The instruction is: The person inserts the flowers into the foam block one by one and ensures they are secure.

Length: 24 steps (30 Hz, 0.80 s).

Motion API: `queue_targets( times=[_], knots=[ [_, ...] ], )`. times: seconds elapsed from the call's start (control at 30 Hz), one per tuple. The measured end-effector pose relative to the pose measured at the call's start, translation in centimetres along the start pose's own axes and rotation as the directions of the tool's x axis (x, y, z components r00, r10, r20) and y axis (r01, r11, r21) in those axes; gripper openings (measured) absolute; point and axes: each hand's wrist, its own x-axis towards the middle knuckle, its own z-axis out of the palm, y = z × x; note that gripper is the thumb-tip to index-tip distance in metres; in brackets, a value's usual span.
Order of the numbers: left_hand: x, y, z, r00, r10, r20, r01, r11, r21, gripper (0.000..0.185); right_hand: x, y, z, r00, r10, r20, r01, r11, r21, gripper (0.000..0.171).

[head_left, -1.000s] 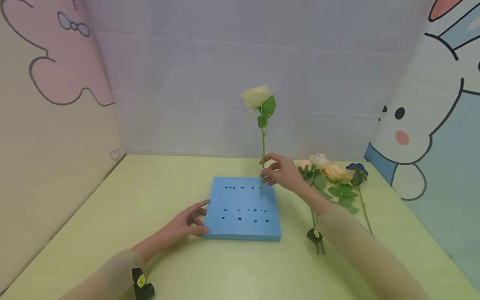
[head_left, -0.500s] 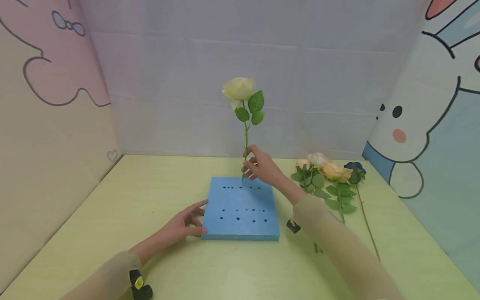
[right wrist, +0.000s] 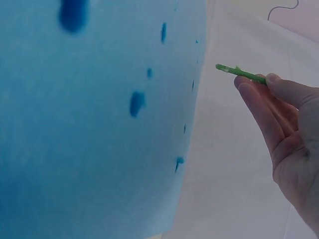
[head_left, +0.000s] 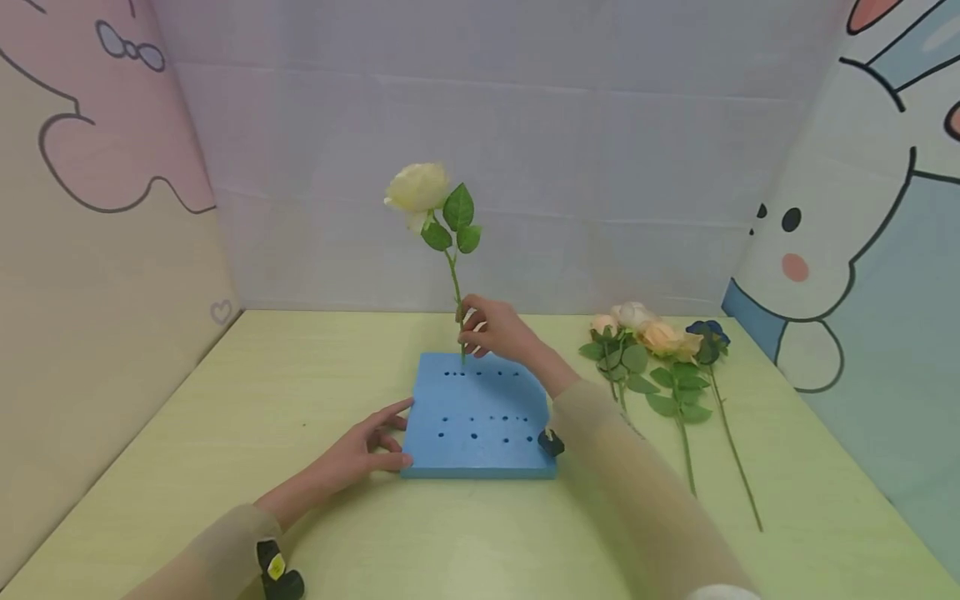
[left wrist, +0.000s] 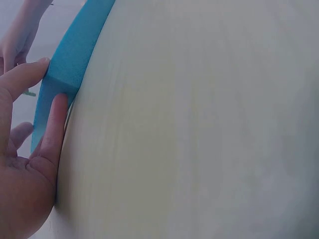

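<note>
right hand (head_left: 497,327) pinches cream rose (head_left: 417,187) stem low, tip above blue foam block's (head_left: 480,437) far holes. left hand (head_left: 360,454) flat-fingered against its edge. top-heavy stem may sway, miss hole.

Our right sleeve (head_left: 622,467) hides the foam's (head_left: 480,417) near right corner. Both wrist views crop the foam, and the right wrist view shows only the stem's (right wrist: 239,72) tip.
</note>
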Motion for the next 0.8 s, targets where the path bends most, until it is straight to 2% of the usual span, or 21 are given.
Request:
queue_targets(
  times=[0.17,0.33,0.57,0.7,0.8],
  knots=[
    [0.0,0.0,0.1,1.000,0.003,-0.001,-0.003,1.000,-0.022,0.083,0.5,0.1,0.7,1.000,0.017,0.020,-0.017,1.000,-0.026,0.013],
    [0.0,0.0,0.1,1.000,-0.001,-0.008,0.001,1.000,-0.014,0.083,0.6,-0.1,1.1,0.999,0.026,0.036,-0.024,0.999,-0.045,0.019],
    [-0.1,0.0,0.1,1.000,-0.016,-0.011,0.016,1.000,-0.014,0.082,0.3,-0.4,1.1,0.996,0.047,0.073,-0.042,0.997,-0.069,0.012],
    [-0.2,0.0,0.3,0.999,-0.035,-0.017,0.035,0.999,-0.003,0.082,0.3,-0.4,1.0,0.994,0.060,0.094,-0.053,0.996,-0.073,0.017],
    [-0.3,-0.1,0.2,1.000,-0.022,-0.013,0.022,1.000,0.007,0.082,0.4,-0.3,1.0,0.992,0.060,0.107,-0.052,0.996,-0.078,0.021]
  ],
)
